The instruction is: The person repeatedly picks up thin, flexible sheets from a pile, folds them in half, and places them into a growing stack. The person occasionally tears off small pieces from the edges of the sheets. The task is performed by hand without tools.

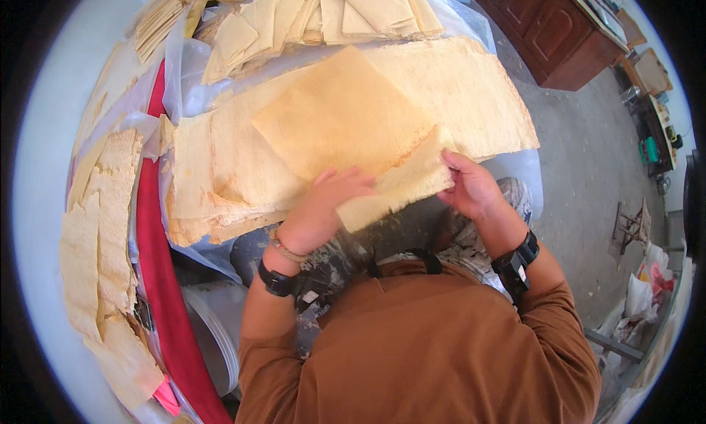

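A thin tan sheet (338,108), paper-like with a rough surface, lies turned at an angle over a large pale sheet (471,86) with ragged edges. Along its near side a lighter flap (408,185) is folded up, its fringed edge hanging beyond the pile toward my lap. My right hand (474,187) pinches the right end of this flap between thumb and fingers. Slightly blurred, my left hand (323,203) rests on the left part of the flap with its fingers stretched out flat; its thumb is hard to make out.
Folded sheets (368,8) are heaped at the far side over clear plastic. On the left, more torn sheets (103,240) lie beyond a red cloth strip (158,255). A white bucket (220,314) stands below. Wooden cabinets (548,30) are at the far right.
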`<action>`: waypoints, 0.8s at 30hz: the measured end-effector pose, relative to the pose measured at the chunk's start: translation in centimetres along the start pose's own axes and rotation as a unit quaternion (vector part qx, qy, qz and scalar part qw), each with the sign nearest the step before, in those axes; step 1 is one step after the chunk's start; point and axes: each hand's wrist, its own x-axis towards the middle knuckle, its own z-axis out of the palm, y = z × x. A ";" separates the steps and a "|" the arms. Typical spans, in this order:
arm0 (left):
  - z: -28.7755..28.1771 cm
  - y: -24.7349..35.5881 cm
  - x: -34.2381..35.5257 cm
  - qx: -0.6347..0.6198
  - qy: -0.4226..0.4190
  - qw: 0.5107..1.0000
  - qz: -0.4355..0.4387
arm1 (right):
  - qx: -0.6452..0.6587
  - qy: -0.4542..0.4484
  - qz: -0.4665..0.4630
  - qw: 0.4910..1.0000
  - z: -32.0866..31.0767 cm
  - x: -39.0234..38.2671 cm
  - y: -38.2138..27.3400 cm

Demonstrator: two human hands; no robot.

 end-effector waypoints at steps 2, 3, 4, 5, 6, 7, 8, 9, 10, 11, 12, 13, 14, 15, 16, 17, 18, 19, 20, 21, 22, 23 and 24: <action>-0.9 -0.9 -0.3 -0.082 0.044 0.994 -0.064 | -0.040 -0.027 -0.076 0.996 0.4 -0.3 -1.1; -1.3 -1.5 -0.3 -0.112 0.077 0.983 -0.120 | -0.061 0.003 -0.092 0.994 0.9 -0.5 -1.9; -1.7 -2.1 -0.4 -0.140 0.115 0.972 -0.151 | -0.059 -0.091 -0.181 0.977 1.8 -0.7 -2.6; -2.2 -3.0 -0.1 -0.239 0.153 0.931 -0.229 | -0.053 -0.144 -0.253 0.955 2.7 -0.9 -3.5; -2.6 -4.1 0.6 -0.333 0.193 0.880 -0.279 | -0.031 -0.230 -0.335 0.913 4.0 -0.9 -4.1; -2.6 -4.9 0.8 -0.399 0.227 0.824 -0.333 | -0.102 -0.206 -0.373 0.899 5.6 -0.6 -4.7; -2.7 -5.6 1.0 -0.413 0.243 0.811 -0.336 | -0.158 -0.217 -0.419 0.867 7.0 -0.2 -5.2; -2.4 -6.3 1.1 -0.404 0.257 0.807 -0.347 | -0.211 -0.238 -0.468 0.824 8.2 0.2 -5.5; -2.2 -7.0 1.3 -0.394 0.273 0.802 -0.356 | -0.340 -0.189 -0.525 0.757 9.3 0.8 -5.5; -1.9 -7.6 1.6 -0.381 0.287 0.811 -0.338 | -0.458 -0.144 -0.572 0.665 10.2 1.4 -5.2; -1.5 -8.2 1.9 -0.369 0.300 0.819 -0.322 | -0.563 -0.096 -0.603 0.557 10.8 2.1 -4.8; -1.2 -8.7 2.2 -0.358 0.311 0.828 -0.298 | -0.607 -0.084 -0.604 0.510 11.1 2.7 -4.3; -1.0 -9.1 2.4 -0.323 0.326 0.834 -0.307 | -0.622 -0.074 -0.603 0.494 11.3 3.4 -3.7; -1.0 -9.4 2.7 -0.289 0.338 0.841 -0.308 | -0.637 -0.062 -0.601 0.479 11.3 4.1 -3.1; -1.0 -9.5 2.8 -0.258 0.346 0.838 -0.333 | -0.672 -0.048 -0.574 0.465 11.3 4.7 -2.6; -1.1 -9.4 2.9 -0.197 0.344 0.864 -0.311 | -0.655 -0.052 -0.596 0.461 11.1 5.4 -2.2; -1.3 -9.2 3.1 -0.139 0.336 0.878 -0.312 | -0.660 -0.052 -0.594 0.457 10.9 5.9 -1.9; -1.4 -8.7 3.2 -0.082 0.327 0.888 -0.311 | -0.663 -0.051 -0.593 0.455 10.7 6.4 -1.5; -1.5 -8.2 3.3 0.017 0.297 0.891 -0.342 | -0.669 -0.039 -0.585 0.458 10.5 6.8 -1.2; -1.6 -7.5 3.5 0.116 0.262 0.885 -0.368 | -0.672 -0.024 -0.578 0.462 10.3 7.1 -1.0; -1.6 -6.9 3.7 0.224 0.242 0.870 -0.367 | -0.690 -0.011 -0.552 0.467 10.2 7.3 -0.8; -1.6 -6.3 4.0 0.245 0.224 0.857 -0.395 | -0.679 -0.009 -0.569 0.465 10.0 7.5 -0.7; -1.4 -5.7 4.2 0.278 0.222 0.845 -0.400 | -0.682 -0.008 -0.565 0.465 9.8 7.6 -0.6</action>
